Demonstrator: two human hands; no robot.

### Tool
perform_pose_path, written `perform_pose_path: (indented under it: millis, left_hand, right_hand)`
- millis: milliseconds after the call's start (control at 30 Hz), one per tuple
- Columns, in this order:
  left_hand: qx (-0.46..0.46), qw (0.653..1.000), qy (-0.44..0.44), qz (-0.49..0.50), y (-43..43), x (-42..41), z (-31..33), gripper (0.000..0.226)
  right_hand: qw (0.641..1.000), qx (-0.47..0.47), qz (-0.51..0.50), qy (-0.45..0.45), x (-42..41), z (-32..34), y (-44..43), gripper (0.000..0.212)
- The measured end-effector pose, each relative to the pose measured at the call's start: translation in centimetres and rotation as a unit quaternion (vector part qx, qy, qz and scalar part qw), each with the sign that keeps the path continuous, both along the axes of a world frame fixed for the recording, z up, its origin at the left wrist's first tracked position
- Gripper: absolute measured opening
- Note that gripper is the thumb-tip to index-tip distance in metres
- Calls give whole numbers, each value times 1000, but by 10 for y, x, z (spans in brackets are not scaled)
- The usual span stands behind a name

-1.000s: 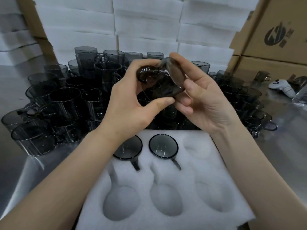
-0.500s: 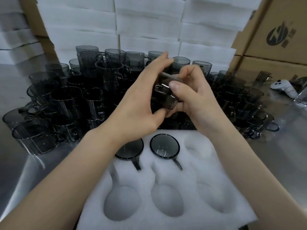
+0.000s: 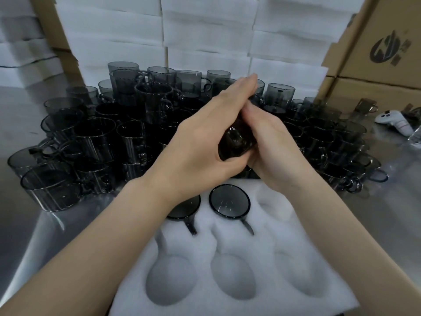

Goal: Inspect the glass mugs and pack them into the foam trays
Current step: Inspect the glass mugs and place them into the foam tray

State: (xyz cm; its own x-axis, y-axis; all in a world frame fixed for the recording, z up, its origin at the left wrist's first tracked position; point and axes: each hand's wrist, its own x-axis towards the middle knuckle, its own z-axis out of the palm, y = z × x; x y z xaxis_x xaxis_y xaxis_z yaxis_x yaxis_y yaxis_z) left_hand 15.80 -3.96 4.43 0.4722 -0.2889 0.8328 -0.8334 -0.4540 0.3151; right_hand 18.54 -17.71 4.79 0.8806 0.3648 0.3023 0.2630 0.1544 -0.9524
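A smoky grey glass mug (image 3: 235, 142) is held between both my hands above the far edge of the white foam tray (image 3: 268, 226). My left hand (image 3: 205, 142) wraps over its left side, and my right hand (image 3: 271, 147) cups it from the right; most of the mug is hidden. Two mugs sit in the tray's far row: one (image 3: 229, 204) in the middle pocket, one (image 3: 184, 209) in the left pocket, partly under my left forearm. Several other pockets hold nothing. A large cluster of grey mugs (image 3: 102, 137) stands behind the tray.
Stacks of white foam sheets (image 3: 205, 37) line the back. Cardboard boxes (image 3: 376, 49) stand at the right. A white handheld controller (image 3: 396, 120) lies on the steel table (image 3: 398, 201) at the far right, near a lone mug (image 3: 366, 106).
Both hands have lowered the mug and turned it, closing tighter around it. One second ago it was held higher with its open mouth visible.
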Motion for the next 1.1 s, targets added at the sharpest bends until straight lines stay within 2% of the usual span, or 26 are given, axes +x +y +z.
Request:
perform_pose_path:
  millis: [100,233,333,467,533,633,800,900,1000,1100]
  left_hand:
    - [41,998,-47,2,-1,1,-2,64]
    - [44,997,-56,12,3,4,0,71]
    - [27,998,-41,42,7,6,1,78]
    - [37,998,8,57,7,6,1,92]
    - [34,997,32,68,6,4,1,95]
    - [-3,993,51,109,1,1,1,85]
    - [-40,994,42,88,-1,-1,2,73]
    - [-35,995,14,97,0,-1,1,73]
    - [-23,995,6,99,0,0,0,74]
    - [-6,995,-9,96,1,0,-1,75]
  right_hand:
    - [998,50,14,43,0,3,-2,39]
    - [985,110,84,98,0,5,-2,38]
    - [983,81,119,111,-1,4,0,52]
    - [999,33,17,3,-5,-1,4,27]
    - [994,12,-54,-94,-5,0,2,30]
    - [967,-48,-132,-213,-7,1,0,35]
    - [941,-53,-191,-274,-10,-1,2,32]
    - [951,-8,-178,-253,-10,-1,5,30]
    - [975,70,-140,-157,-8,-1,5,29]
    - [985,113,-106,-76,-6,1,3,30]
